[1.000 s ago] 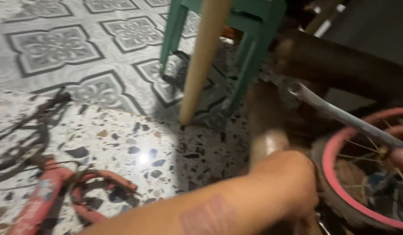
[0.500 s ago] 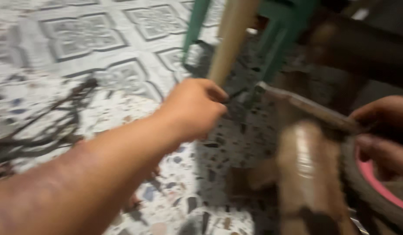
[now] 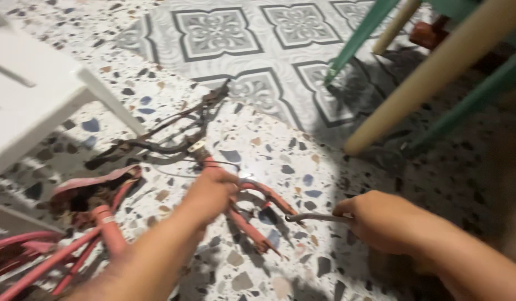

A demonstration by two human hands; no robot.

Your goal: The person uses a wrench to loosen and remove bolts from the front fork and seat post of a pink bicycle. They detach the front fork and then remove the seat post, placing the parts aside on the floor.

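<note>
We kneel over a speckled terrazzo floor (image 3: 157, 106) of white ground with grey, blue and brown chips; farther out it gives way to grey patterned tiles (image 3: 219, 30).

Our left hand (image 3: 210, 192) is closed around the red metal fork of a small bicycle part (image 3: 252, 214), whose two red prongs run out just right of that grip and lie on the floor. Our right hand (image 3: 381, 220) is closed around the handle of one thin grey metal tool (image 3: 316, 218), whose tip points left and meets the red prongs; the picture is too blurred for us to tell the kind of tool.

Left of the left grip lie red bicycle frame tubes (image 3: 74, 251), at least three, with a torn pink saddle (image 3: 93, 189) above them. Just beyond the left grip a tangle of dark cables (image 3: 169, 136) trails away.

Far left of both grips stands one white plastic stool (image 3: 29, 100). Beyond the right grip one pale wooden pole (image 3: 436, 72) leans down to the floor, and behind it we count two green legs of a green piece of furniture (image 3: 364, 33).
</note>
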